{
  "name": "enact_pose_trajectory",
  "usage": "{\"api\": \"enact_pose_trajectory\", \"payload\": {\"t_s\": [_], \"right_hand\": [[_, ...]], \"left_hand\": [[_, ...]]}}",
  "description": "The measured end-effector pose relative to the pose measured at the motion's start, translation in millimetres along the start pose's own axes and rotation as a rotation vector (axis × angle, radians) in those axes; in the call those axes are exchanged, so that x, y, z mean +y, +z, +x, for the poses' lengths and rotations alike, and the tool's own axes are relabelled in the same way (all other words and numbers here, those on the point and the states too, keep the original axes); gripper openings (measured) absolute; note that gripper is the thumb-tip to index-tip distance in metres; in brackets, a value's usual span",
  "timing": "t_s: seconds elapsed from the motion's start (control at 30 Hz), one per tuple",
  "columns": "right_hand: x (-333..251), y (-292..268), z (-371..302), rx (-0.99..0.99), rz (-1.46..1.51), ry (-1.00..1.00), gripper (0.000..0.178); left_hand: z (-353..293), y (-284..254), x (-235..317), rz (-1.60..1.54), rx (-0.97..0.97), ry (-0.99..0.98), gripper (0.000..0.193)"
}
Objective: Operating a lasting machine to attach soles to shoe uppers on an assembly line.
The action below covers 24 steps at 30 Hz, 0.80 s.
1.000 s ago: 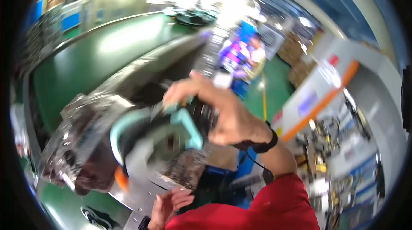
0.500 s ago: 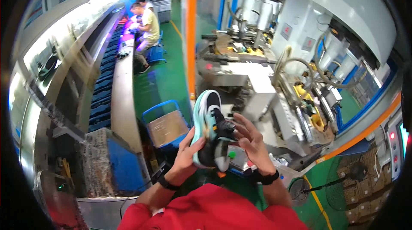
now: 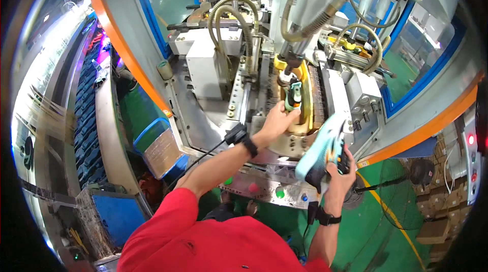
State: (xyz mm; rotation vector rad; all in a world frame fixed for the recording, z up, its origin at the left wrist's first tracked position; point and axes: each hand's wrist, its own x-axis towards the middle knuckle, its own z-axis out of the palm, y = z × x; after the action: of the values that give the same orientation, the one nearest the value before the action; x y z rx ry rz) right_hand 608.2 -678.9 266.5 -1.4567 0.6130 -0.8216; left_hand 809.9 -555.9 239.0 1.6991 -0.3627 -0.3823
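My right hand (image 3: 341,170) grips a light blue and black shoe (image 3: 322,149), held sole outward at the right side of a press machine. My left hand (image 3: 278,118) reaches into the machine and holds a small green and orange piece (image 3: 293,97) that stands inside a yellow shoe-shaped cradle (image 3: 304,95). Both wrists wear black bands with cables. A metal head with ribbed hoses (image 3: 301,28) hangs just above the cradle.
The machine's grey front panel (image 3: 264,188) carries green, red and blue buttons. Orange-edged guard frames (image 3: 122,53) flank the station. A blue crate (image 3: 157,146) sits on the green floor at left, beside a long conveyor line (image 3: 89,109). A fan (image 3: 401,180) stands at right.
I have turned to face the machine. Earlier both hands held the shoe in front of me; now only the right hand holds it, and the left has reached into the cradle.
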Motion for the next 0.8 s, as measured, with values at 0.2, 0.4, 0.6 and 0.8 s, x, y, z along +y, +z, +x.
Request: {"api": "enact_pose_trajectory", "payload": {"t_s": [0.2,0.4,0.6,0.8], "right_hand": [[-14.0,-24.1,9.2,0.153,-0.125,0.005,0.054],[-13.7,-17.0,54.5,0.169,-0.366,-0.158,0.054],[-49.9,98.2,188.1,-0.219,-0.610,0.049,0.052],[-4.9,275.5,226.0,-0.638,-1.015,0.143,0.054]], "left_hand": [[146.8,20.8,-94.6,0.390,0.277,-0.134,0.085],[171.3,-7.1,-105.5,0.529,0.279,-0.253,0.075],[71.7,-88.2,-62.4,-0.807,0.011,-0.414,0.022],[-93.5,-190.3,-22.3,-0.761,-0.039,-0.462,0.047]]}}
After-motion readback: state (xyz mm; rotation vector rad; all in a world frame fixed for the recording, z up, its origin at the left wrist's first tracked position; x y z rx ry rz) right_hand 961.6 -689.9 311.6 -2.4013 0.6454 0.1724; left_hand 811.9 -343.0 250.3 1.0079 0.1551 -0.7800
